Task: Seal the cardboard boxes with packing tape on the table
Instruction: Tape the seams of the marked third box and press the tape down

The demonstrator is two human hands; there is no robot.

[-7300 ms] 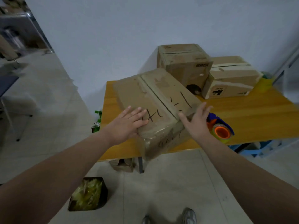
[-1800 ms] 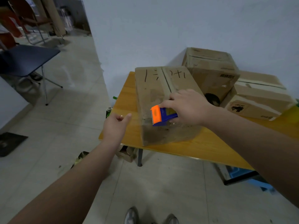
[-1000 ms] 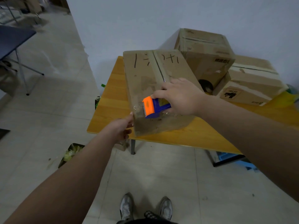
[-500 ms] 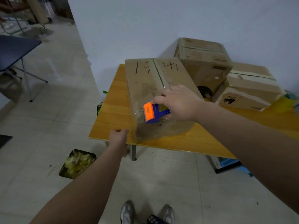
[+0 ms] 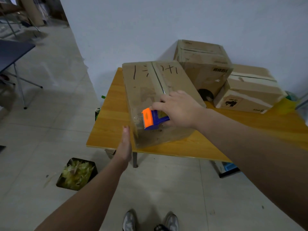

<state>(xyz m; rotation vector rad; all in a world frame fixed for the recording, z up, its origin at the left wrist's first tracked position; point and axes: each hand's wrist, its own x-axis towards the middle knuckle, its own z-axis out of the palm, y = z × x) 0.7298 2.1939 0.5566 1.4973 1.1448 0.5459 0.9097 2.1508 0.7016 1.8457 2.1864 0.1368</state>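
Observation:
A large cardboard box (image 5: 146, 84) with black marker strokes lies on the near left corner of the wooden table (image 5: 110, 124). My right hand (image 5: 178, 109) grips an orange and blue tape dispenser (image 5: 152, 119) held against the box's near end, at its front top edge. A bit of clear tape shows at the dispenser's orange mouth. My left hand (image 5: 125, 145) is flat with straight fingers, edge-on against the box's left near corner.
Two more cardboard boxes stand at the back of the table: a tall one (image 5: 203, 64) and a lower one (image 5: 250, 89) to its right. On the floor to the left sits a black bin (image 5: 76, 174) with yellowish scraps. A folding table (image 5: 11, 52) stands far left.
My left hand, fingers curled at the table edge half a second ago, has risen and straightened beside the box's near corner. My right hand keeps the dispenser on the box's near end.

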